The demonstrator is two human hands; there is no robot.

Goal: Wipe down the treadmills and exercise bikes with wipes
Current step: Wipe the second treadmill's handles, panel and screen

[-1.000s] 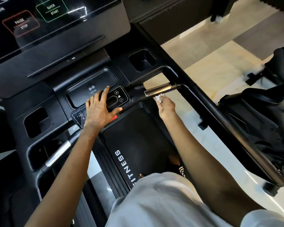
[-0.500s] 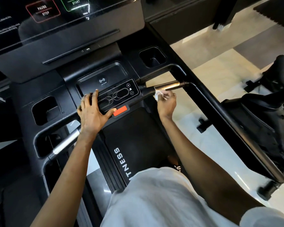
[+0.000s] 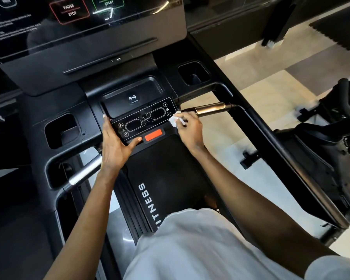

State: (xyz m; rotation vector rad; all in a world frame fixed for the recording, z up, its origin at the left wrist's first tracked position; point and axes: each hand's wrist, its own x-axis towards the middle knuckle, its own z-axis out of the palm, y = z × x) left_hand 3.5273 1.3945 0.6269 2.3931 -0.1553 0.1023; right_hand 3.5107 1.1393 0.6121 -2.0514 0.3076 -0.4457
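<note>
Treadmill (image 3: 166,168): person stands on it, facing panel (image 3: 143,120). Left hand (image 3: 115,146) flat, fingers straight along panel's left edge, thumb at its front; likely bracing. Right hand (image 3: 190,130) pinches crumpled wipe (image 3: 175,120) at panel's right end, just beside grip (image 3: 210,108); probably wiping there.

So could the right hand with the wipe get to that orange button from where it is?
Probably yes. The right hand holds the wipe at the right edge of the panel; the orange button lies close beside it, uncovered. The thumb of the left hand lies just short of the button.
</note>
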